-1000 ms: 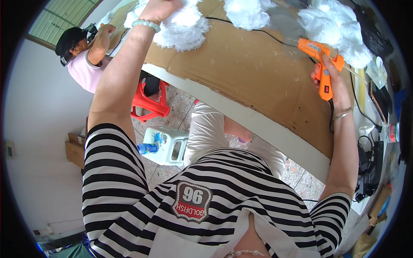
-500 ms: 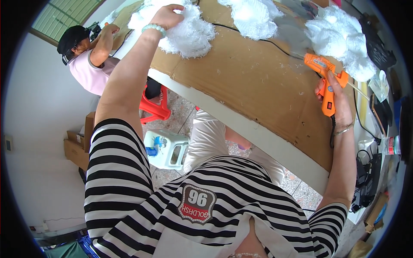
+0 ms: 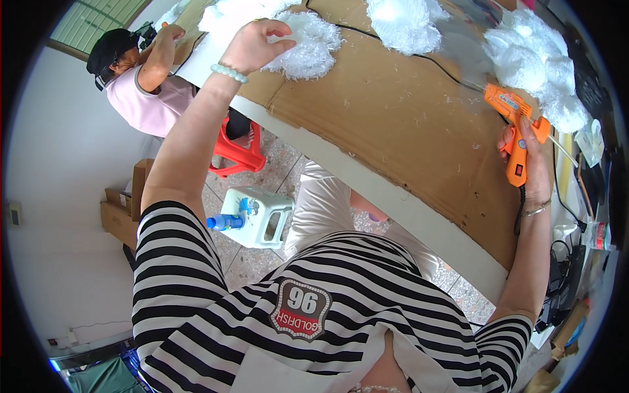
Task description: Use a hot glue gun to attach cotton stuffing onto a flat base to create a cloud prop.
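Observation:
In my right hand [image 3: 529, 147] is an orange hot glue gun [image 3: 508, 105], its nozzle pointing left and a pale glue stick [image 3: 562, 149] poking out of its back. My left hand [image 3: 254, 47] is raised at the table's far left, thumb and fingers apart with nothing between them. Just beyond it lies a fluffy white fringed bundle [image 3: 308, 49], partly covered by the hand. Another white bundle [image 3: 406, 26] sits at the far middle, and a larger white heap [image 3: 534, 59] lies beyond the glue gun.
Cardboard [image 3: 393, 118] covers the table, crossed by a black cord [image 3: 432, 62]. A co-worker in pink [image 3: 147, 98] sits at the far left. Below are a red stool [image 3: 239, 154] and a pale stool [image 3: 259, 219] with a blue bottle [image 3: 226, 222]. Dark cables [image 3: 560, 262] lie at right.
My left hand has drawn back from the white bundle toward me, its fingers now apart. The glue gun stays in my right hand. The whole view has shifted slightly.

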`<state>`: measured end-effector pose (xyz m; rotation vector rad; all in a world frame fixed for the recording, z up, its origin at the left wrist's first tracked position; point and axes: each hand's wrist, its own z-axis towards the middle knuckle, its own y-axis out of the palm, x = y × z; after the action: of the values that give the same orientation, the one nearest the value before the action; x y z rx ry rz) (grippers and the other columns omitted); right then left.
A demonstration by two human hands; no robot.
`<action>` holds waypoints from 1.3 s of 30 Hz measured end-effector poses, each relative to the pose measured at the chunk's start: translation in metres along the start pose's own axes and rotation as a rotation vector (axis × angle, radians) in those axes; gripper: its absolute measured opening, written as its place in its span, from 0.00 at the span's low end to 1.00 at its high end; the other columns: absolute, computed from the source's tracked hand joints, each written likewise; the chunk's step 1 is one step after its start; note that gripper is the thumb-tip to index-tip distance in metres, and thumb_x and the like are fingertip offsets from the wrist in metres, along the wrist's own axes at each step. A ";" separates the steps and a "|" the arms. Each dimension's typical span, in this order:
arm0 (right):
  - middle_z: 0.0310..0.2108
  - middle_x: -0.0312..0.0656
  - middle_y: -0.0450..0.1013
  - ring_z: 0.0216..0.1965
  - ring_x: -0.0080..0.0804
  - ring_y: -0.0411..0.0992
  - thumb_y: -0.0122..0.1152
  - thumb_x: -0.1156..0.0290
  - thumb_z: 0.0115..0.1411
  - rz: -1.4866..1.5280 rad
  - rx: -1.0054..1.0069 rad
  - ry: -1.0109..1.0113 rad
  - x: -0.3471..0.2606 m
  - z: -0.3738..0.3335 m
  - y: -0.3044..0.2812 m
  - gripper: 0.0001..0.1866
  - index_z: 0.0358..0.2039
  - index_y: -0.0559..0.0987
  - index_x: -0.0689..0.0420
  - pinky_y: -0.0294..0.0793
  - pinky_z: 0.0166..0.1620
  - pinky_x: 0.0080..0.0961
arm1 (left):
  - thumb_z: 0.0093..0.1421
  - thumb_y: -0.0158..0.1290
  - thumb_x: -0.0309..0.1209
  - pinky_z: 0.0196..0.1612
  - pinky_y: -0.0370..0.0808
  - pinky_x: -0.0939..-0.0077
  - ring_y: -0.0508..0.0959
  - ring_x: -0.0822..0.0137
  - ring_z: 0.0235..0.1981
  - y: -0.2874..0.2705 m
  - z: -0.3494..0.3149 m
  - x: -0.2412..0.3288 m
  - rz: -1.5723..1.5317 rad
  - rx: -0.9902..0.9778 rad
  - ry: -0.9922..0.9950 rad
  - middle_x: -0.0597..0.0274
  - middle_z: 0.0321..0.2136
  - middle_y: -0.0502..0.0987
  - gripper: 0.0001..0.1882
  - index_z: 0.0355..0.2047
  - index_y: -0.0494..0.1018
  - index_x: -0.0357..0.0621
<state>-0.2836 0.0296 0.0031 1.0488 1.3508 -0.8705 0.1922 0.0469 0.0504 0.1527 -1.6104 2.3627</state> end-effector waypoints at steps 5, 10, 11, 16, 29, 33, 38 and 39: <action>0.20 0.35 0.67 0.24 0.23 0.65 0.49 0.48 0.59 0.006 -0.020 0.002 -0.001 -0.001 0.004 0.21 0.24 0.70 0.54 0.61 0.27 0.19 | 0.46 0.62 0.36 0.45 0.71 0.72 0.74 0.61 0.41 0.019 -0.005 -0.019 0.200 0.188 0.072 0.56 0.40 0.74 0.21 0.41 0.74 0.47; 0.20 0.36 0.67 0.24 0.23 0.65 0.49 0.48 0.60 -0.035 0.000 0.008 -0.002 -0.002 0.002 0.21 0.23 0.71 0.55 0.61 0.28 0.19 | 0.45 0.63 0.35 0.45 0.71 0.71 0.74 0.58 0.43 0.028 -0.008 -0.010 0.025 0.091 -0.211 0.54 0.41 0.73 0.26 0.46 0.71 0.50; 0.20 0.36 0.67 0.24 0.23 0.65 0.49 0.48 0.60 -0.035 -0.002 0.006 -0.003 -0.002 0.002 0.21 0.23 0.71 0.55 0.61 0.28 0.19 | 0.45 0.62 0.35 0.45 0.71 0.71 0.74 0.58 0.43 0.030 -0.009 -0.013 0.074 0.118 -0.167 0.54 0.41 0.73 0.27 0.47 0.70 0.51; 0.20 0.36 0.67 0.24 0.23 0.65 0.49 0.49 0.60 -0.024 -0.008 0.001 -0.003 -0.001 0.002 0.21 0.24 0.71 0.55 0.61 0.28 0.19 | 0.49 0.59 0.38 0.44 0.71 0.72 0.75 0.61 0.40 0.031 -0.007 -0.017 0.103 0.121 -0.184 0.54 0.40 0.74 0.23 0.47 0.71 0.50; 0.20 0.37 0.68 0.23 0.23 0.65 0.48 0.49 0.60 -0.030 -0.001 0.003 -0.003 -0.001 0.004 0.21 0.24 0.71 0.55 0.61 0.29 0.19 | 0.46 0.61 0.49 0.46 0.72 0.68 0.76 0.53 0.42 0.042 -0.002 -0.003 0.248 0.179 -0.221 0.46 0.40 0.75 0.33 0.50 0.69 0.46; 0.20 0.37 0.68 0.23 0.23 0.64 0.48 0.49 0.60 -0.038 -0.009 0.001 -0.004 -0.001 0.002 0.21 0.23 0.71 0.55 0.61 0.28 0.19 | 0.47 0.60 0.49 0.46 0.72 0.67 0.76 0.54 0.42 0.044 0.000 -0.007 0.206 0.193 -0.269 0.47 0.40 0.76 0.32 0.50 0.69 0.46; 0.20 0.36 0.68 0.23 0.23 0.64 0.48 0.49 0.60 -0.044 0.002 0.008 -0.003 0.000 0.002 0.22 0.22 0.71 0.55 0.60 0.28 0.18 | 0.50 0.56 0.45 0.46 0.72 0.68 0.76 0.54 0.42 0.039 0.011 -0.007 -0.048 0.113 -0.422 0.48 0.38 0.76 0.29 0.51 0.69 0.49; 0.20 0.36 0.68 0.23 0.23 0.64 0.48 0.49 0.60 -0.042 -0.012 0.000 -0.002 0.001 0.001 0.22 0.22 0.71 0.55 0.61 0.28 0.19 | 0.50 0.56 0.45 0.46 0.72 0.68 0.76 0.54 0.42 0.041 0.013 -0.003 -0.047 0.113 -0.421 0.48 0.38 0.76 0.29 0.51 0.69 0.49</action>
<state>-0.2829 0.0292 0.0053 1.0142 1.3813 -0.8923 0.1826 0.0206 0.0181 0.7472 -1.6155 2.5030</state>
